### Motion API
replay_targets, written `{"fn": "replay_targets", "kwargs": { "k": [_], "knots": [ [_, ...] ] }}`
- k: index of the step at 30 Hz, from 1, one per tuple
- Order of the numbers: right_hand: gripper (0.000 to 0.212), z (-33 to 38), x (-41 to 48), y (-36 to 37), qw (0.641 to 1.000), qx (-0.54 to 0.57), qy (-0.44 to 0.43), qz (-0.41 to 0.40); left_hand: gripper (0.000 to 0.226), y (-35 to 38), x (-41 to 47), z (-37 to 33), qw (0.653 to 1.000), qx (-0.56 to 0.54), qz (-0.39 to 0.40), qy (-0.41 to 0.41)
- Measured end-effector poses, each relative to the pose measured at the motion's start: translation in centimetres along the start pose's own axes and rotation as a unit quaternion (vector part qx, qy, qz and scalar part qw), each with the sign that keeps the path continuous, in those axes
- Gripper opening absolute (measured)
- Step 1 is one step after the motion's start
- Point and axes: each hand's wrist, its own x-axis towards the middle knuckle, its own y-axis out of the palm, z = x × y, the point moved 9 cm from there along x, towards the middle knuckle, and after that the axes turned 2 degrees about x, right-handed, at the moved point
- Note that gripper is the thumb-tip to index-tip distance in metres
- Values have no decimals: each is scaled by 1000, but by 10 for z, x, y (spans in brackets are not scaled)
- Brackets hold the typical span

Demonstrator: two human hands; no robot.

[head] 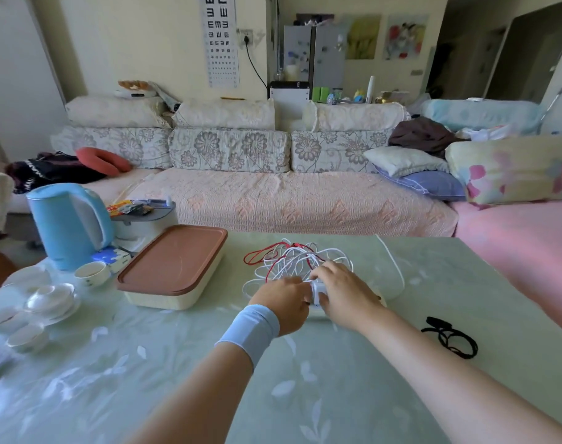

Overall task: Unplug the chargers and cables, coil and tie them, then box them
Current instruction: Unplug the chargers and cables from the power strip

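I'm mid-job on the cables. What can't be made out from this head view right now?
All in the head view:
- charger: mostly covered by the left hand and right hand, so whether it is still plugged in is hidden.
- cables: tangled, so their number and ends can't be traced.
- box: the lid is on and hides the contents.
- black ties: overlapping and small, so the count is unclear.

The cables (292, 261) are showing as white loops with a red strand among them, the charger (318, 291) is showing plain white, and the ties (439, 323) are lying black on the table (177, 363), whose pale green cloth is carrying a white leaf pattern. The box (164, 301) is showing cream walls under a reddish-brown lid (174, 257), while the kettle (65, 225) and the wristband (252, 326) are both showing light blue. The sofa cushions (228, 149) are carrying a grey-brown flower print on off-white.
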Motion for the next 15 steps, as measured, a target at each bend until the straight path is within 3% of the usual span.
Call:
{"fn": "replay_targets", "kwargs": {
  "k": [7, 15],
  "knots": [
    [40, -24, 15, 24, 988, -149, 32, -7, 48, 58, 30, 47, 994, 27, 73, -79],
    [79, -34, 16, 60, 971, -234, 51, 31, 57, 72, 48, 51, 993, 82, 44, -80]
  ]
}}
